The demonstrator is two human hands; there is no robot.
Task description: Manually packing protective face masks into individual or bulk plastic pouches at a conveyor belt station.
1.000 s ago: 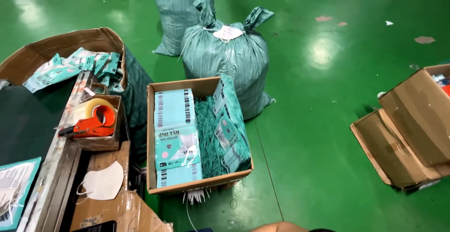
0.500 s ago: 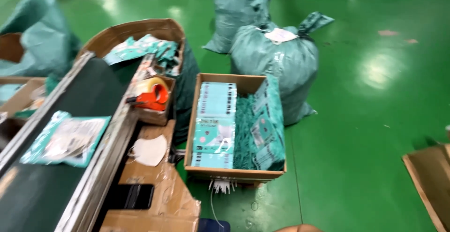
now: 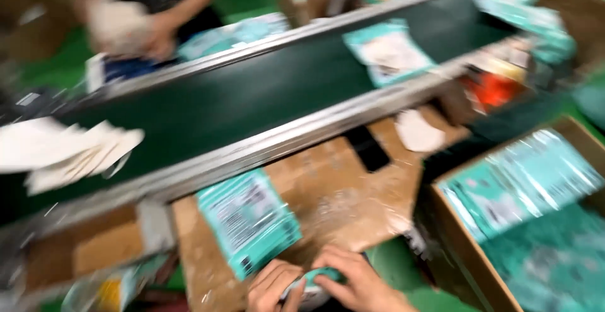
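Stack of teal packets [image 3: 250, 227]: lies flat on the cardboard-covered bench [image 3: 353, 186], just above and left of both hands. Flat, glossy, printed; blurred. Left hand [image 3: 272, 287]: bottom edge, fingers curled around a small teal packet [image 3: 315, 278]. Right hand [image 3: 356, 283]: touching the left, fingers closed over the same packet. Open carton of teal packets [image 3: 523, 186]: far right, well apart.

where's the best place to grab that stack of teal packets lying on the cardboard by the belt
Take the stack of teal packets by its two long edges, coming from above. It lies flat and slightly fanned on the cardboard sheet, so pinching across the narrow width likely keeps the pile together.
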